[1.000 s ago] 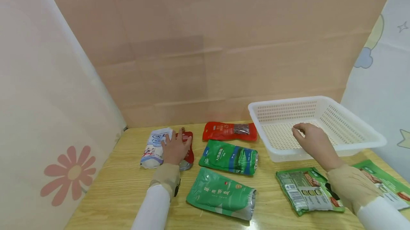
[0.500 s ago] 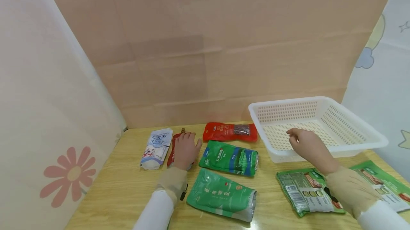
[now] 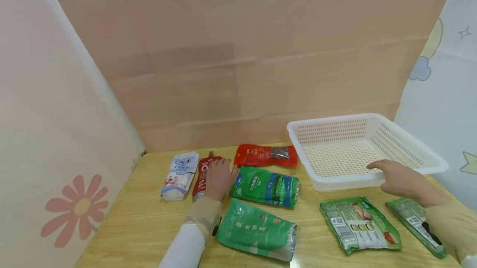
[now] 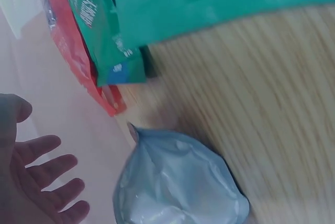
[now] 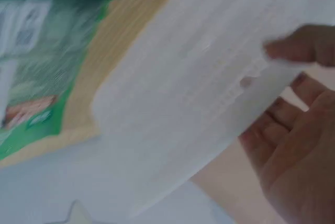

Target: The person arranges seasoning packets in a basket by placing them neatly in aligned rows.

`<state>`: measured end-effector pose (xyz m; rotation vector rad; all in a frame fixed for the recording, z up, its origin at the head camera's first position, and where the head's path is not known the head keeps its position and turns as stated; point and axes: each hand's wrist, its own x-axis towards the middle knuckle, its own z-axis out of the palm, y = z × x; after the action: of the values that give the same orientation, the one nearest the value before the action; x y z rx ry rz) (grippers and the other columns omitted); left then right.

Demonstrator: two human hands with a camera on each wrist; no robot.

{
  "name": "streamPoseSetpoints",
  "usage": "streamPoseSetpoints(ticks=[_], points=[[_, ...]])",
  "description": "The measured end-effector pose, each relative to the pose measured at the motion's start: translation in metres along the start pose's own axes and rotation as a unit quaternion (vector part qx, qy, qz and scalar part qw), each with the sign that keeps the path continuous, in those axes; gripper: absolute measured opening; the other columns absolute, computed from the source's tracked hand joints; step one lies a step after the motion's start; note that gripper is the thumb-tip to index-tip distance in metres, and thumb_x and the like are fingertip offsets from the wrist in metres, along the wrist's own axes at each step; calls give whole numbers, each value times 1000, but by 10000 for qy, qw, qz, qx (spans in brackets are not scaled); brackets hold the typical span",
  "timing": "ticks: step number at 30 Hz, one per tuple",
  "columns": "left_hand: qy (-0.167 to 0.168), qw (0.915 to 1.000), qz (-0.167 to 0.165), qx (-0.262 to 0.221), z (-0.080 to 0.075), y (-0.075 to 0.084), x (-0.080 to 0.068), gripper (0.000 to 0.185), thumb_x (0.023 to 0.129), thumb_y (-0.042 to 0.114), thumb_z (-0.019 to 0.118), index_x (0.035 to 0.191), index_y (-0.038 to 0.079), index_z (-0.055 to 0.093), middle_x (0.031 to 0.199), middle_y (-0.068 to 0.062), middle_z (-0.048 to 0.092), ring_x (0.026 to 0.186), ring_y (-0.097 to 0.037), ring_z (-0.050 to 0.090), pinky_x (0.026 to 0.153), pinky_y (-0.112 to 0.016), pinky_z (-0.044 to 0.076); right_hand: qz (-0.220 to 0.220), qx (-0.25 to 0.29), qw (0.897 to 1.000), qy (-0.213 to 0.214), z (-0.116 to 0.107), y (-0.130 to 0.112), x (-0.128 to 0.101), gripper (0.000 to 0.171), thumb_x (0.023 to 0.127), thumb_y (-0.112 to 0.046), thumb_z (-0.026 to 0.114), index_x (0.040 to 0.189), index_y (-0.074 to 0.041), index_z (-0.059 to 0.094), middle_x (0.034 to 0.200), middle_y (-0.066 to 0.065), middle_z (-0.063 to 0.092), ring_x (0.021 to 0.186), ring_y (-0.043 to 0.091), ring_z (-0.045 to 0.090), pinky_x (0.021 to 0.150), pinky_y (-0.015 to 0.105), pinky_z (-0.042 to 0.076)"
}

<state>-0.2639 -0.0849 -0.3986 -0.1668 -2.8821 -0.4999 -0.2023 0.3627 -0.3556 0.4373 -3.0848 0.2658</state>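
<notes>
My left hand lies over the right side of a dark red spouted pouch, its fingers extended. The left wrist view has the left fingers spread and apart from a silvery pouch bottom. To the left lies a white-and-blue spouted pouch. At the front rim of a white perforated plastic basket is my right hand, index finger pointing left across the rim. Its thumb and fingers stand apart in the right wrist view, with nothing pinched between them.
Mid-table lie a red packet, a green-and-blue packet and a plain green packet. In front of the basket are two green printed packets, the right one partly under my right forearm. Brown paper covers the back wall.
My left hand has shifted right, off the white pouch, uncovering much of the red one. My right hand has moved right from over the basket's inside to its front rim, fingers straightening.
</notes>
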Motion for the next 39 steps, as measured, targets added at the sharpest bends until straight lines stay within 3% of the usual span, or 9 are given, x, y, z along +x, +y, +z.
streamPoseSetpoints(ticks=[5, 11, 16, 26, 31, 34, 36, 38, 39], points=[[19, 9996, 264, -87, 5, 7, 0, 38, 95, 29, 55, 116, -1, 63, 117, -19, 66, 110, -37, 60, 95, -50, 47, -118, -382, 9990, 204, 13, 27, -8, 41, 77, -24, 77, 105, 4, 65, 102, 23, 67, 93, 43, 62, 75, 51, 50], [-188, 9987, 431, -220, 10, 27, -3, 35, 95, 26, 54, 116, -1, 63, 108, -19, 69, 92, -37, 65, 78, -46, 54, -593, -693, 9912, 961, 31, 38, -11, 18, 72, -9, 75, 74, -17, 58, 67, -10, 58, 56, 2, 41, 53, 27, 36], [-499, 9978, 406, -160, 10, 47, -2, 38, 95, 30, 54, 123, 4, 61, 111, -16, 69, 95, -35, 66, 82, -46, 53, -791, -830, 9878, 1058, 34, 41, -12, 28, 69, -4, 73, 72, -20, 50, 65, -12, 54, 56, -1, 32, 53, 26, 30], [-352, 9962, 411, 686, 18, 74, 17, 34, 90, 32, 63, 115, 8, 66, 106, -9, 71, 90, -27, 65, 82, -39, 54, -1038, -979, 9796, 1415, 35, 42, -11, 33, 68, -12, 75, 70, -22, 44, 61, -18, 41, 57, -2, 24, 56, 23, 23], [-444, 9968, -251, -616, 27, 71, 26, 22, 90, 24, 64, 96, 3, 67, 90, -11, 71, 77, -25, 64, 72, -36, 54, -990, -959, 9815, 1331, 33, 43, -8, 31, 70, -13, 75, 71, -22, 46, 61, -18, 39, 57, -2, 25, 56, 23, 24], [-532, 9749, -847, -1988, 36, 66, 31, 20, 90, 20, 62, 87, 2, 67, 76, -8, 66, 66, -20, 57, 62, -31, 49, -972, -949, 9814, 1355, 33, 43, -7, 30, 70, -13, 76, 71, -23, 47, 61, -18, 41, 56, -2, 25, 56, 23, 24], [-651, 9478, -1217, -2874, 43, 64, 34, 22, 91, 17, 60, 78, 0, 64, 63, -3, 58, 57, -16, 49, 55, -28, 42, -995, -922, 9811, 1381, 33, 42, -6, 30, 70, -13, 76, 71, -23, 48, 61, -18, 42, 56, -3, 25, 55, 23, 24], [-834, 9015, -1681, -3900, 47, 64, 36, 23, 92, 15, 56, 80, -3, 63, 60, -1, 51, 55, -13, 47, 55, -25, 44, -1060, -957, 9784, 1495, 34, 41, -4, 31, 68, -12, 77, 71, -24, 48, 61, -19, 42, 56, -4, 25, 55, 22, 24], [-949, 8679, -1923, -4481, 50, 64, 37, 23, 93, 14, 54, 85, -5, 63, 61, -2, 49, 56, -14, 50, 57, -24, 47, -1104, -994, 9766, 1557, 34, 41, -2, 32, 66, -12, 77, 70, -24, 47, 61, -19, 42, 56, -4, 25, 54, 22, 24]])
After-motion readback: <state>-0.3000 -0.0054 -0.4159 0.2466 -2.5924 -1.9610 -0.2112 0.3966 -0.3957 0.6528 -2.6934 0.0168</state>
